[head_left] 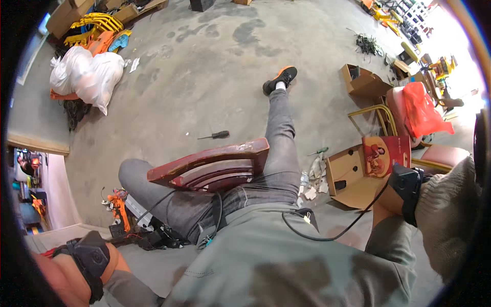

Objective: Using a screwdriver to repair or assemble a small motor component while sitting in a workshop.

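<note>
Across my lap rests a dark red, curved wooden piece with slats [209, 162], like part of a chair back, its paint worn along the edge. Neither hand touches it. At the lower left edge, my left hand [47, 276] is only partly in view beyond a black wrist device, its fingers hidden; something thin and red shows beside it. My right hand [447, 217], in a pale knitted glove, is raised at the right edge, its fingers not readable. A dark shape borders that glove; whether I hold it I cannot tell. A black-handled screwdriver [220, 134] lies on the floor ahead.
At my right stand an open cardboard box [353, 179] and a chair with a red plastic bag [424, 110]; a green-handled screwdriver [319, 151] lies nearby. Orange and black tools [120, 212] lie by my left knee. White sacks [89, 77] sit at far left. Cables run across my lap.
</note>
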Tool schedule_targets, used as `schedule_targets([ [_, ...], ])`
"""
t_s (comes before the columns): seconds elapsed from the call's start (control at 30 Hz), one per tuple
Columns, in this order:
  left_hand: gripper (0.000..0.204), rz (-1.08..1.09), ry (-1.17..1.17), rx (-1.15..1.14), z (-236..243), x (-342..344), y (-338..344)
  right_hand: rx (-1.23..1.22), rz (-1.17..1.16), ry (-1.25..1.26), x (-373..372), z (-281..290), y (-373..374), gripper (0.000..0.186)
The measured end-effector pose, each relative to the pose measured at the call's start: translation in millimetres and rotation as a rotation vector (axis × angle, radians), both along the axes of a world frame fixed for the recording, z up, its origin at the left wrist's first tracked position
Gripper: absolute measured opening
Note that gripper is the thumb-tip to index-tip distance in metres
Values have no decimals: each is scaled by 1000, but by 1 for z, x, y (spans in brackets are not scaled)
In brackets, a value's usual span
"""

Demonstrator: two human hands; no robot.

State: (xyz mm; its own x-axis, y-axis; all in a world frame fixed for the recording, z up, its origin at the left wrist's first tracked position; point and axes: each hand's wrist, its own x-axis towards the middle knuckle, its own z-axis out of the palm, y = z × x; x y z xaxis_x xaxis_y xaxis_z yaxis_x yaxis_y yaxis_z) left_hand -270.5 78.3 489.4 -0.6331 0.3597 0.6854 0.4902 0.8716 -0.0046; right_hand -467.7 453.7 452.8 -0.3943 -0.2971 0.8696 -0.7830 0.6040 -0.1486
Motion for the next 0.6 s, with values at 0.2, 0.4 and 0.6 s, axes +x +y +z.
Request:
schedule_targets([
  [0.2,54,-84,-44,32,8,-18,14,-52,-29,-41,-5,-14,18,28],
  [0.4,50,-187,11,48,5,-33,23,-73,-51,-29,-3,-21,9,25],
  [0.6,46,-345,-46,123,11,-69,36,-198,-57,-63,-21,-39,46,23],
])
